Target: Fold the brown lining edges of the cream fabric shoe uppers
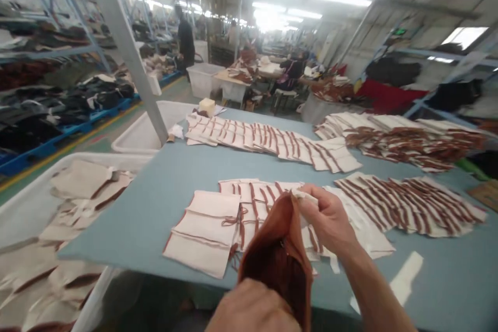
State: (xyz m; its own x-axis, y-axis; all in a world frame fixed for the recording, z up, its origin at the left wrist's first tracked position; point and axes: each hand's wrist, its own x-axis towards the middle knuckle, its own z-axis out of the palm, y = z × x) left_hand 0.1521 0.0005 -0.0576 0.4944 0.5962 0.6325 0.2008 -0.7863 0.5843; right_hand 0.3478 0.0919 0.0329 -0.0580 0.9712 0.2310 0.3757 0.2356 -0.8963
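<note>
A brown cloth pouch (268, 233) is held up over the near edge of the table, its mouth gaping toward me and its inside dark. My right hand (329, 218) pinches its far corner, where a bit of white material shows between thumb and fingers. At the near end, my left hand (252, 308) is closed on the pouch's edge; its fingertips are hidden. Just left of the pouch lies a stack of cream cloth pieces (204, 228) with brown edging. More cream pieces (249, 192) with brown strips lie behind it, partly covered.
The blue-grey table (136, 228) carries overlapping rows of cream-and-brown pieces (272, 140), a pile at right (408, 202) and a white strip (406, 275). A white bin (93, 295) of cloth stands at left, near a slanted metal post (128, 46). Other people work farther back.
</note>
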